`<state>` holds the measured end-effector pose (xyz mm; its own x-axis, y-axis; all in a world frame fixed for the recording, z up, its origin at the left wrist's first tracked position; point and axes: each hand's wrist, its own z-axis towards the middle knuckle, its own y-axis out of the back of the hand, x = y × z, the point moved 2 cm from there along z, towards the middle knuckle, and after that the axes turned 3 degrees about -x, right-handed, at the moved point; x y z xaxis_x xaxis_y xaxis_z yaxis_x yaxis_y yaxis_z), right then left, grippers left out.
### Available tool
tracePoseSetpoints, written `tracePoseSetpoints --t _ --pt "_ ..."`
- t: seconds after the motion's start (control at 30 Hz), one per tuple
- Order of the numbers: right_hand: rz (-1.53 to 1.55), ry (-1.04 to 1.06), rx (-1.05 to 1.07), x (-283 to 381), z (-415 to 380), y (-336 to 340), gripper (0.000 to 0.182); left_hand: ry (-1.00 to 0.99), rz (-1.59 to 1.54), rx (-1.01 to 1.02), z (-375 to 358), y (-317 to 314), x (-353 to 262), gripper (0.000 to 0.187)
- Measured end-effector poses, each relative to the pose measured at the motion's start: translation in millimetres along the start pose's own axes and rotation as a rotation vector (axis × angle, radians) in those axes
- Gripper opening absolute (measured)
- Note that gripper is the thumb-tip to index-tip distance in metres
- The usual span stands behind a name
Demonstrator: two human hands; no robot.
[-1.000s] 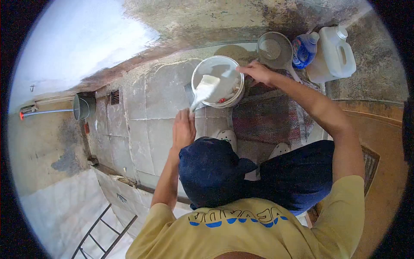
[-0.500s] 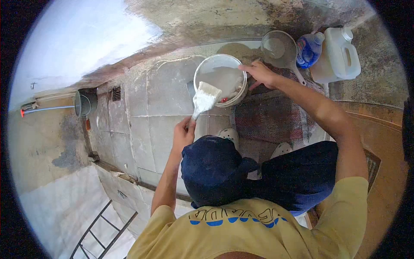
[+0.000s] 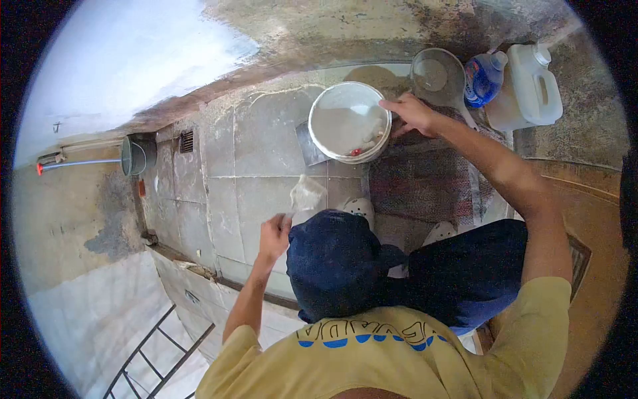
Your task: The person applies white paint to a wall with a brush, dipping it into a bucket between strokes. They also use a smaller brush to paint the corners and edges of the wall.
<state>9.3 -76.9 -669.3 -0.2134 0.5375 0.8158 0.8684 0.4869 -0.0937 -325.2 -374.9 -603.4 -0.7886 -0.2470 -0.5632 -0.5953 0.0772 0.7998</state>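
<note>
My left hand [image 3: 274, 236] is closed on a wide paint brush [image 3: 308, 194], blurred, its whitish bristles pointing up the view over the grey floor tiles. Beyond it a round white bucket [image 3: 311, 126] holds a pale, milky liquid. A small red spot and a lumpy pale thing show inside near its lower right wall. At the bucket's right rim is my right hand [image 3: 413, 114], closed on the rim with the thumb at its top edge. A flat grey piece [image 3: 307, 147] lies partly behind the bucket's left side.
A long-handled pan [image 3: 438, 73], a blue bottle [image 3: 484, 80] and a whitish jug [image 3: 531, 90] stand at upper right. Below them lies a reddish mat [image 3: 422, 183]. A dark bucket [image 3: 136, 156] is far left, a metal ladder [image 3: 149, 352] lower left. My shoes and knees are near.
The brush has moved from over the bucket's near edge down and away from it, with my left hand. My right hand stays at the rim. The whole view has shifted slightly.
</note>
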Motion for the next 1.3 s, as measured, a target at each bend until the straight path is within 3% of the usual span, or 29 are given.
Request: tracePoseSetpoints --t 0.07,0.1,0.17,0.3,0.37,0.43,0.5,0.57,0.63,0.87,0.93,1.07,1.13,1.27,1.3 --pt "0.021 -0.018 0.02 2 -11 1 0.059 0.24 -0.135 -0.031 -13 0 1 0.027" --pt "-0.003 -0.018 0.021 10 -18 -2 0.062 0.249 -0.137 -0.026 -16 -1 1 0.027" --pt "-0.035 -0.009 0.026 22 -27 -4 0.065 0.158 -0.078 -0.16 -13 2 -2 0.027" --pt "-0.062 -0.001 -0.038 6 -9 -1 0.072 0.148 -0.18 -0.162 13 13 -28 0.026" --pt "-0.065 -0.018 -0.099 1 -1 6 0.074 -0.041 -0.173 -0.354 36 13 -54 0.024" --pt "-0.039 -0.021 0.064 6 -4 4 0.075 -0.051 -0.065 -0.337 54 11 -77 0.022" --pt "-0.081 -0.011 -0.002 9 -7 2 0.069 -0.064 0.041 -0.323 74 -2 -86 0.02" --pt "-0.122 -0.007 -0.065 12 -11 2 0.063 -0.178 0.03 -0.457 88 -22 -87 0.019" --pt "-0.14 0.005 0.065 18 -14 3 0.062 -0.194 0.067 -0.435 90 -35 -103 0.02" --pt "-0.276 0.038 -0.022 -4 5 2 0.061 -0.215 0.093 -0.336 81 -47 -97 0.02" --pt "-0.502 0.281 -0.092 -8 12 2 0.067 -0.159 0.018 -0.289 73 -41 -96 0.018" --pt "-0.535 0.23 -0.126 -15 22 2 0.06 -0.113 -0.085 -0.314 52 -36 -86 0.017" --pt "-0.559 0.313 -0.103 -11 15 1 0.058 -0.133 -0.124 -0.237 46 -29 -82 0.017" --pt "-0.501 0.321 -0.024 -9 14 -4 0.064 -0.186 -0.157 -0.271 47 -30 -58 0.016" --pt "-0.477 0.285 -0.11 -10 16 -6 0.065 -0.198 -0.135 -0.236 48 -25 -61 0.015"
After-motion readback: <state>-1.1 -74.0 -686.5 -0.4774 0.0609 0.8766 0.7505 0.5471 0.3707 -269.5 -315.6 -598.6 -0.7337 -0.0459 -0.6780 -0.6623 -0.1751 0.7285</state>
